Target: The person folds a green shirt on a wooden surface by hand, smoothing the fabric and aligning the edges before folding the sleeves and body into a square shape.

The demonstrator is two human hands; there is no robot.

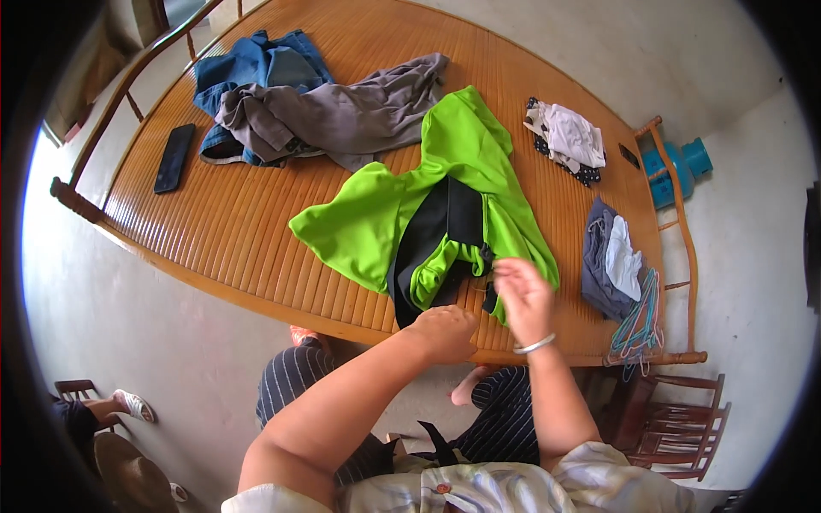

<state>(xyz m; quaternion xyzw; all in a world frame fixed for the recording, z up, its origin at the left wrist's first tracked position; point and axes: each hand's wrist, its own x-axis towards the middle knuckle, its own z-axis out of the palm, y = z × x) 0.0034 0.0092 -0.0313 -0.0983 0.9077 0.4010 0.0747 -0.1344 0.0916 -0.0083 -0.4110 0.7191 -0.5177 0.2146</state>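
Bright green garment (466,209) with black panels lay spread in folds on the slatted bamboo bed (256,222), its near edge close to the bed's front rim. The left hand (445,332) was curled at that edge, knuckles up; its fingertips were hidden, so I cannot tell whether it pinched the cloth. The right hand (523,295), blurred and with fingers bent, was over the garment's right side beside some dark trim; I cannot tell whether it gripped anything. Behind the garment, grey-brown clothing (333,111) overlapped blue denim (265,64), with a black phone (174,159) to the left. Toward the right end were a pale cloth (575,137) on a polka-dotted one (587,173), a white cloth (623,259) on dark grey fabric (597,274), and clustered hangers (637,329).
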